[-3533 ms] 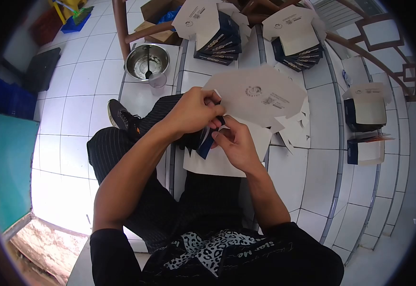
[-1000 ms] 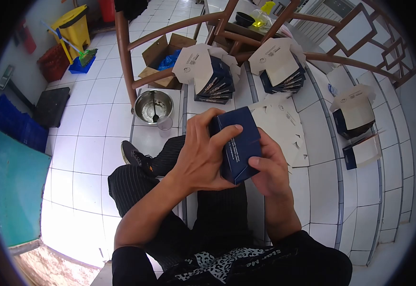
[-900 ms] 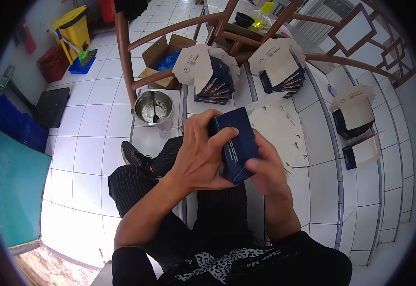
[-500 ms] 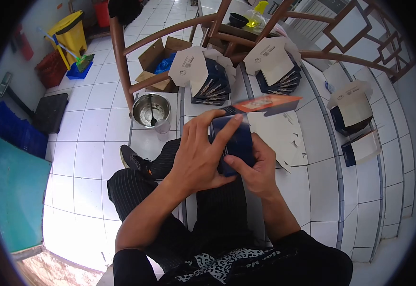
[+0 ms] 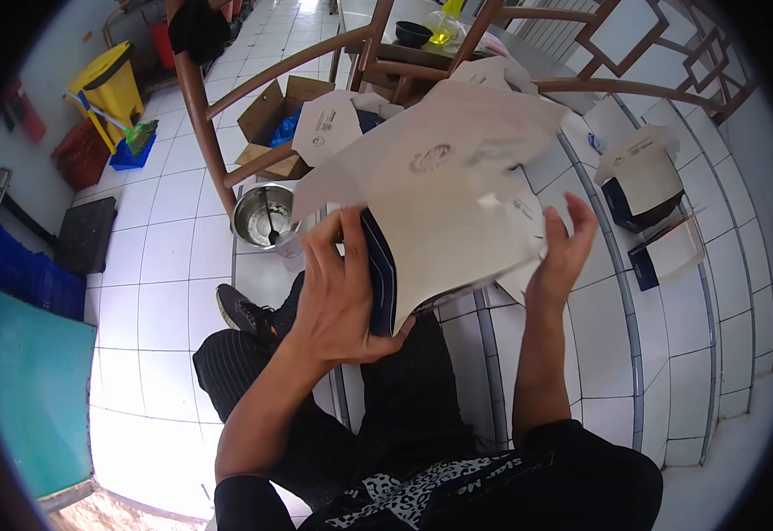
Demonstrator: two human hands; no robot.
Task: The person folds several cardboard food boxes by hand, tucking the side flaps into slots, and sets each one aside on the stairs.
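Observation:
A partly unfolded cardboard box [image 5: 457,212], cream inside and dark blue outside, is spread in front of me with its broad flaps raised. On its left side my left hand [image 5: 338,292] grips the blue wall, thumb under the lower edge and fingers along the side. At the right edge of the cardboard is my right hand [image 5: 563,248], its fingers apart and pointing up. Printing shows on the cream face. Behind the raised flaps, a stack of similar boxes [image 5: 324,128] is partly hidden.
To the left on the tiled step stand a steel bowl [image 5: 262,217] and a clear plastic cup [image 5: 290,250]. Open boxes [image 5: 641,181] sit on the right steps. A brown frame [image 5: 289,71] crosses behind, near a carton [image 5: 267,119] with blue plastic inside.
The box, folded narrow between both hands before, has been spread out with its cream inside facing me. My right hand has let go and moved right and up.

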